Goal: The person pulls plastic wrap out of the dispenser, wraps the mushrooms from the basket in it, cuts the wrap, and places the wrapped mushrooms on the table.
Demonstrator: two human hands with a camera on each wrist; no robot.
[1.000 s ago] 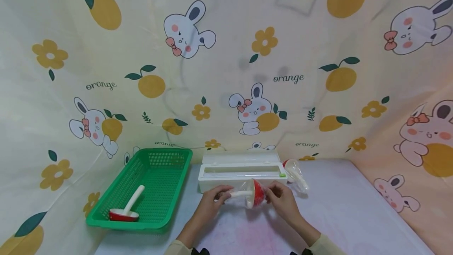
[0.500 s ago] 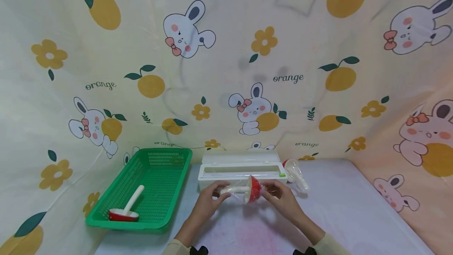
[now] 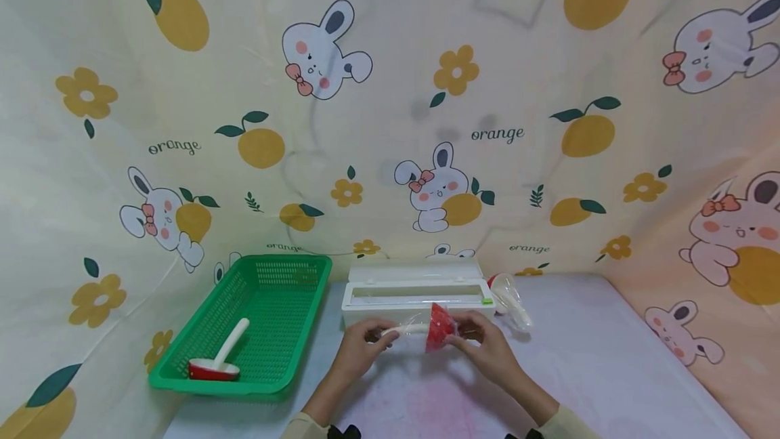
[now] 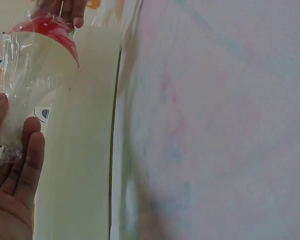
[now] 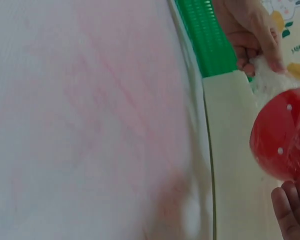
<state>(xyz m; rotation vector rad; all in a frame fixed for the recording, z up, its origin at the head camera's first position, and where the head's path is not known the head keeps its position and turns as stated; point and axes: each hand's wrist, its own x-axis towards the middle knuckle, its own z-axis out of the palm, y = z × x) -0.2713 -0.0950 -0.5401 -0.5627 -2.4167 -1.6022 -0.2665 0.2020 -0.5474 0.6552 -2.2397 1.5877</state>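
Behind the work hung a cloth, printed with rabbits, oranges and flowers, and before it a pale table carried some pinkish stains. Thumb and fingers of the left hand were closed about the end of a white stem, where the wrapping was gathered. Fingers of the right hand were bent against the red cap, with the thumb at its near side. So the toy mushroom was held between these 2 hands, almost level, cap to the right, above the table at the near side of a white box.

As I judged it, the clear film could open again at the stem if the left fingers released it too early. It could also tear, if both hands pulled apart too strongly. Because film is slippery, the cap might slide from the right fingers and fall, or knock against the box, which was so near.

The cap looked domed and glossy, with small white dots and a cream underside; the film over it was wrinkled and shining.

Farther out, the box stood with its lid raised and a small green piece at its right end. Just right of it lay 1 more wrapped mushroom. At left, a green basket contained 1 mushroom without visible film, cap down, in the near left part.
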